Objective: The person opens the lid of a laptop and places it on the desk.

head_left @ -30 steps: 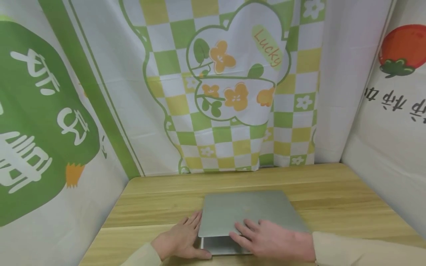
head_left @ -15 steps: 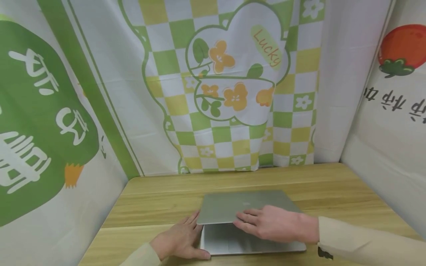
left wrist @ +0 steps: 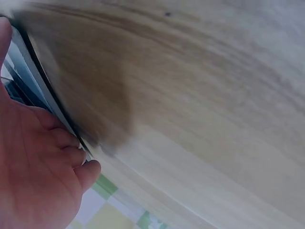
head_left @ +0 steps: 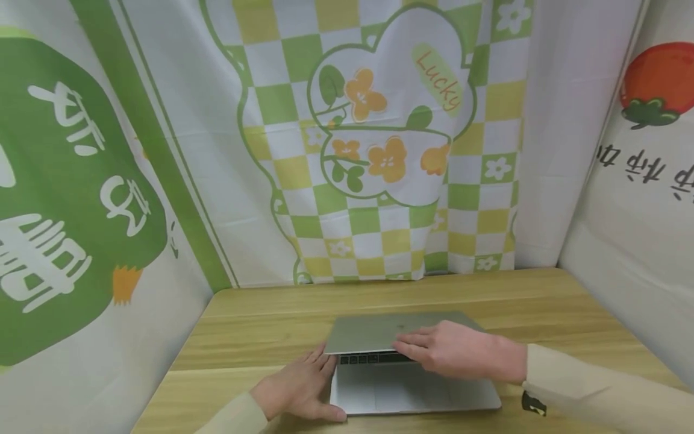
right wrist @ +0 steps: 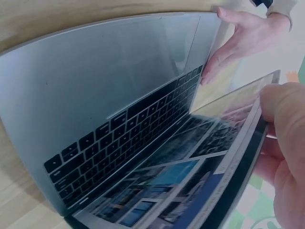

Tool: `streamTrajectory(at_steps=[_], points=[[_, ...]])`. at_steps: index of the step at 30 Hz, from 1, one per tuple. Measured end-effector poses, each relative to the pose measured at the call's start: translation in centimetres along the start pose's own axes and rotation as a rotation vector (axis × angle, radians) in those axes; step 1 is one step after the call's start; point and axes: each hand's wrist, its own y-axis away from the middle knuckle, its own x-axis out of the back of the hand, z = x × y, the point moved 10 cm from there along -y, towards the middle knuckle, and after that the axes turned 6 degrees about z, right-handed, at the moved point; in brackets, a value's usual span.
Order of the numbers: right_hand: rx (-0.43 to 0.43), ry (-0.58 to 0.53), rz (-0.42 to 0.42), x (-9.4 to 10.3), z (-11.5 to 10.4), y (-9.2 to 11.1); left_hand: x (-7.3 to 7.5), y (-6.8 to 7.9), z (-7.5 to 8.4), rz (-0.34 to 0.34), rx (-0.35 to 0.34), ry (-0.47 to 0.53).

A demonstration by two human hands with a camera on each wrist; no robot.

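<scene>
Lifted since the earlier frames: the lid (head_left: pixel 358 334) of the laptop (head_left: pixel 401 392), which a second ago left only a narrow gap at its front edge and now exposes the palm rest and part of the keyboard (right wrist: pixel 128 131) to the head view. My right hand (head_left: pixel 458 351) has risen with it; my left hand has kept its position.

Findings, right hand: pinching the lid's free edge, thumb on the screen side, fingers on the outer face. Lid tilted, partly raised.

Findings, left hand (head_left: pixel 300 386): not gripping. Fingers extended along the laptop's left side, thumb at its front left corner, contact with the edge noted.

Location of the laptop: flat on the wood-grain desk (head_left: pixel 244 337), near its front edge, keyboard side up. The screen (right wrist: pixel 190 176) is lit and shows several picture panels; the lettering is too small for me to read.

Surroundings: a checked cloth (head_left: pixel 368 241) printed "Lucky" hangs behind the desk. Both of my sleeves (head_left: pixel 580 383) are cream. A dark object (head_left: pixel 534 402) shows beneath the right cuff; its nature I cannot determine.
</scene>
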Motion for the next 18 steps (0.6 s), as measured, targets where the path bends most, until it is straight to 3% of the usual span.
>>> streamTrajectory(at_steps=[5,9,18], points=[[0.012,0.037,0.035,-0.1,0.3,0.4,0.2,-0.4,0.3,0.000,-0.014,-0.026],[0.003,0.070,0.064,0.2,0.8,0.4,-0.1,-0.6,0.0,-0.037,0.004,-0.028],[-0.107,-0.030,0.072,0.7,3.0,0.1,-0.8,-0.7,-0.4,-0.105,0.054,0.013]])
